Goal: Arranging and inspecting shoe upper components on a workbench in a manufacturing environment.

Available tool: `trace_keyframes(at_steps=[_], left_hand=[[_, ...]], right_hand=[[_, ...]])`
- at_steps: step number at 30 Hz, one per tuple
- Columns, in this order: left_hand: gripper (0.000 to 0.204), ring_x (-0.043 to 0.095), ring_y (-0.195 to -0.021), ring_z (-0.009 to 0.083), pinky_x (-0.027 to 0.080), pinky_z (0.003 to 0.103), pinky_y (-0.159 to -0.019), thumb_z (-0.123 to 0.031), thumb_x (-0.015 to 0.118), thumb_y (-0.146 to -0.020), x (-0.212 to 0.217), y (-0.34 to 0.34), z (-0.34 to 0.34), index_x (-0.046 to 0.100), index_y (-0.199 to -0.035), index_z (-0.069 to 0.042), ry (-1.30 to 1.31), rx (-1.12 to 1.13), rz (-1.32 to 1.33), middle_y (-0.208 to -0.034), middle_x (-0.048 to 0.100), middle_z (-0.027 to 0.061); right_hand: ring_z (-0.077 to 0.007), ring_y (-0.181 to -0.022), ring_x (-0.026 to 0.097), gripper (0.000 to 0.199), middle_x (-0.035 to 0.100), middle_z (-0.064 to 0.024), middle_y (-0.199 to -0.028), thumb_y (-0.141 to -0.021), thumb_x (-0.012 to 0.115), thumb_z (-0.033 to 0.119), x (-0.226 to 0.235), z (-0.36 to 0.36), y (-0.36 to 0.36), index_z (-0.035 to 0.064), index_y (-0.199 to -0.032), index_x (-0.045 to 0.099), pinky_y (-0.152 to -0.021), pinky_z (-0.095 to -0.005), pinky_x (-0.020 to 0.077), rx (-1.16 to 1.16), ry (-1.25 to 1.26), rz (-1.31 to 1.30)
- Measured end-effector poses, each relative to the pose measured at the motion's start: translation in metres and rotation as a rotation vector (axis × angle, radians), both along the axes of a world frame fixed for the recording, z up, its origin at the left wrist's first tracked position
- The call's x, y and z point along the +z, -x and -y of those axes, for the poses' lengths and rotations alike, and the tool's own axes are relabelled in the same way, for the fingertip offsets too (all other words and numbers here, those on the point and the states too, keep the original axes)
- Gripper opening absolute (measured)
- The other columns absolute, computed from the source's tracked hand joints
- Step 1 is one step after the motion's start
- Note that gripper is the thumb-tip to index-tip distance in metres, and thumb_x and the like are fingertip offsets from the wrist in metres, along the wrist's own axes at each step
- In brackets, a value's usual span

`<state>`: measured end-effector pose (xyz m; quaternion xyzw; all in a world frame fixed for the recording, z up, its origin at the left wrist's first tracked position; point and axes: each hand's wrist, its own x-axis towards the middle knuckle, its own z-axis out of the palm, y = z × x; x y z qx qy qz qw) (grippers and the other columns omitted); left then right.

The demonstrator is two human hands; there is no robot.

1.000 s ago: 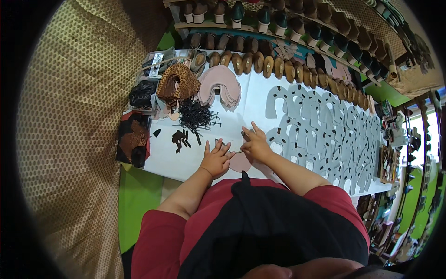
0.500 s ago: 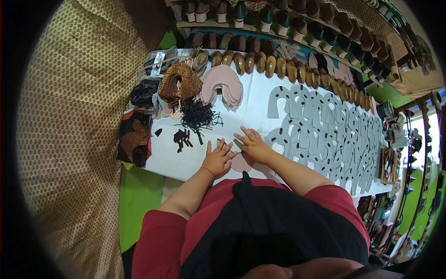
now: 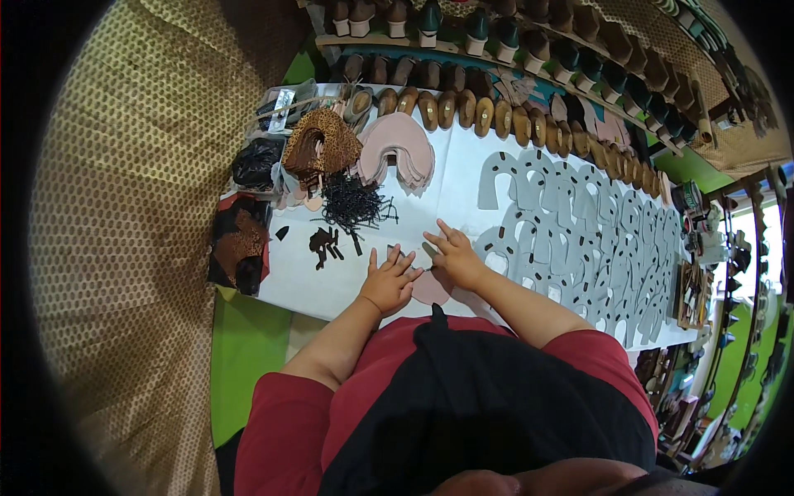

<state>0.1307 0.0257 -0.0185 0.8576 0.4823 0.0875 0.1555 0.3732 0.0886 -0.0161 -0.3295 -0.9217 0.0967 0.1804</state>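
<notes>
My left hand (image 3: 389, 283) rests at the front of the white table with its fingers spread, over the left side of a pink curved shoe-upper piece (image 3: 432, 288). A narrow strip of grey shows between my hands, mostly hidden. On its right side my right hand (image 3: 457, 258) has its fingers apart, close to the piece's edge, and holds nothing visible. Left of my hands lie small dark strips (image 3: 324, 245) and a tangled heap of thin black straps (image 3: 351, 203). Beyond them stand a stack of pink U-shaped pieces (image 3: 404, 149) and a stack of leopard-print pieces (image 3: 327, 142).
Rows of grey U-shaped pieces with dark tabs (image 3: 571, 240) cover the table's right side. Brown shoe lasts (image 3: 466, 110) line the far edge, with shelves of more lasts above. A black plastic bag (image 3: 258, 164) lies at the left; a patterned curtain (image 3: 132, 248) hangs there.
My right hand has shifted slightly to the right, away from the left one, uncovering a bit more of the pink piece. My left hand has barely moved.
</notes>
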Motion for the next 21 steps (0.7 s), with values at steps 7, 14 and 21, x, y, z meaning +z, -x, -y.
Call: trace_keyframes(at_steps=[7, 14, 21], left_hand=[[0.042, 0.026, -0.149, 0.0295, 0.005, 0.07, -0.115, -0.027, 0.059, -0.088, 0.0, 0.0, -0.001, 0.066, -0.129, -0.03, 0.016, 0.001, -0.011, -0.153, 0.045, 0.0013], [0.041, 0.025, -0.15, 0.0294, 0.004, 0.07, -0.115, -0.027, 0.059, -0.088, 0.001, 0.0, 0.0, 0.066, -0.129, -0.03, 0.028, 0.003, -0.009, -0.154, 0.044, 0.0006], [0.041, 0.025, -0.15, 0.0289, 0.005, 0.07, -0.115, -0.028, 0.059, -0.088, 0.0, 0.0, -0.001, 0.066, -0.129, -0.029, 0.04, 0.002, -0.014, -0.154, 0.044, 0.0008]], right_hand=[[-0.0415, -0.146, 0.029, 0.009, 0.052, -0.0073, -0.145, -0.07, 0.074, 0.017, -0.009, 0.008, 0.004, 0.0103, -0.075, 0.07, -0.108, -0.0533, 0.0356, -0.058, 0.117, -0.104], [-0.037, -0.145, 0.031, 0.035, 0.052, -0.0071, -0.143, -0.073, 0.07, 0.012, -0.004, 0.009, 0.012, 0.0064, -0.108, 0.072, -0.111, -0.0581, 0.0332, -0.026, -0.01, -0.096], [-0.0345, -0.146, 0.028, 0.043, 0.048, -0.007, -0.146, -0.08, 0.066, 0.015, -0.004, 0.007, 0.015, 0.006, -0.122, 0.067, -0.114, -0.0575, 0.0296, 0.021, -0.06, 0.038]])
